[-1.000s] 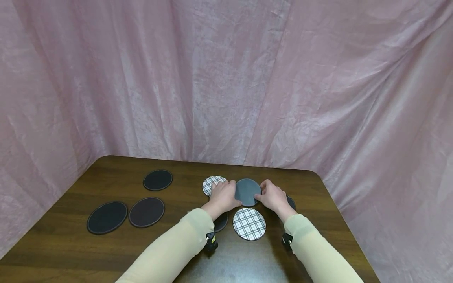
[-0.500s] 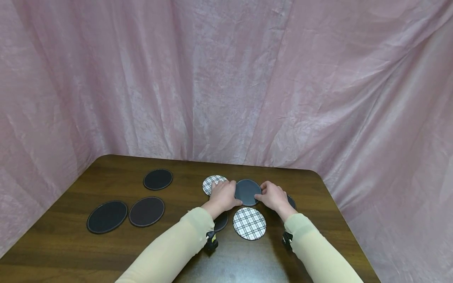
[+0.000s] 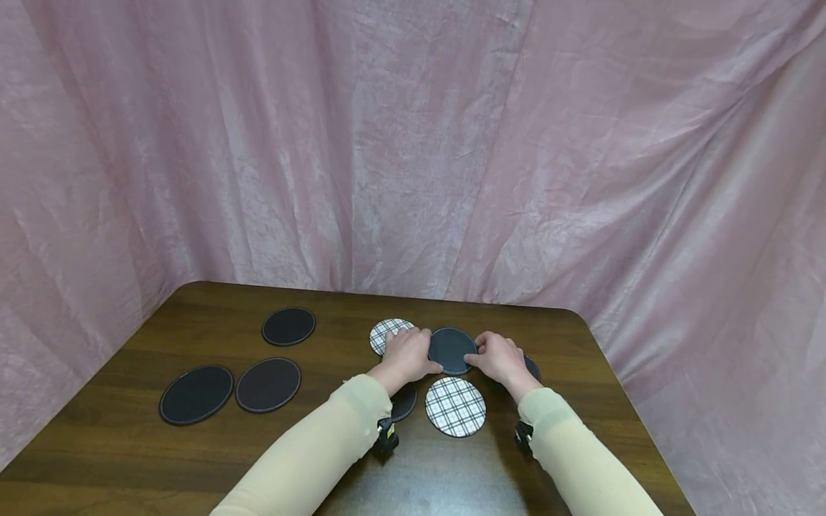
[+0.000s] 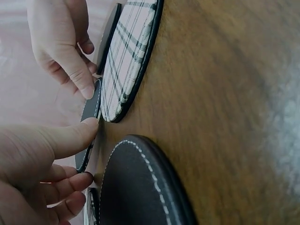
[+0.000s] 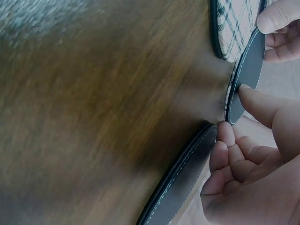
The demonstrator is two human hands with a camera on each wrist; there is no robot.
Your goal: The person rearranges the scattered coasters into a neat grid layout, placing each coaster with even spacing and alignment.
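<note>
Between my two hands is a round dark leather coaster (image 3: 452, 350) with pale stitching along its rim. My left hand (image 3: 408, 358) pinches its left edge, thumb on the near side and fingers behind. My right hand (image 3: 498, 360) pinches the opposite edge, its thumb lying on the dark face in the right wrist view. Plaid fabric shows along the coaster's underside there. Just nearer lies a white plaid coaster (image 3: 455, 407). Another plaid coaster (image 3: 390, 335) is partly covered by my left hand, and a dark coaster (image 3: 404, 403) lies partly under my left wrist.
On the left of the wooden table (image 3: 129, 444) lie a black coaster (image 3: 288, 326), a dark brown coaster (image 3: 267, 385) and a larger-looking black coaster (image 3: 196, 395). One more dark coaster (image 3: 532, 368) shows beside my right wrist. A pink curtain (image 3: 413, 143) hangs behind the table.
The held coaster's face has gone from light grey to dark as it tips slightly flatter. Both hands keep nearly the same place and grip; the other coasters stay put.
</note>
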